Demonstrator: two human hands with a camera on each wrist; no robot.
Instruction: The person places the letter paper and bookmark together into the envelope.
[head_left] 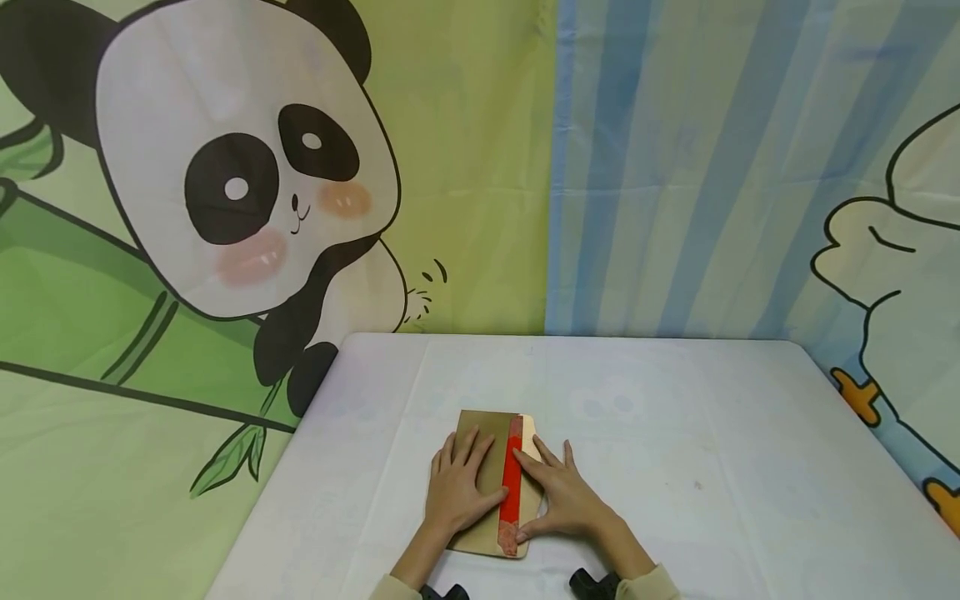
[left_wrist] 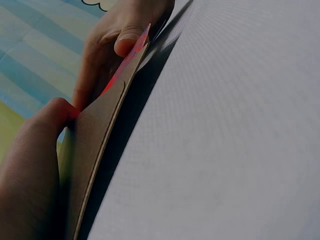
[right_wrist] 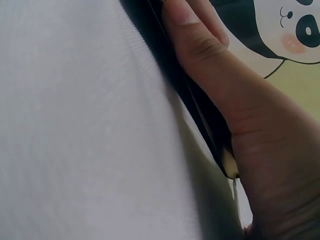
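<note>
A flat, brown kraft-paper notebook-like item (head_left: pixel 492 467) lies on the white table, its long sides running away from me. Along its right part runs a red strip (head_left: pixel 512 475) with patterned ends, and a paler tan band (head_left: pixel 531 500) shows beyond it. My left hand (head_left: pixel 456 492) rests on the brown face with fingers spread, its thumb reaching the strip. Over the right edge, my right hand (head_left: pixel 564 496) has a fingertip on the strip's upper half and its thumb near the lower end. The left wrist view shows the item's thin layered edge (left_wrist: pixel 107 132).
The white-covered table (head_left: pixel 675 433) extends around both hands. Behind it hangs a cloth backdrop with a panda print (head_left: pixel 247 150) on the left and blue stripes (head_left: pixel 675 167) on the right. Black wrist camera mounts (head_left: pixel 594 583) sit near the sleeves.
</note>
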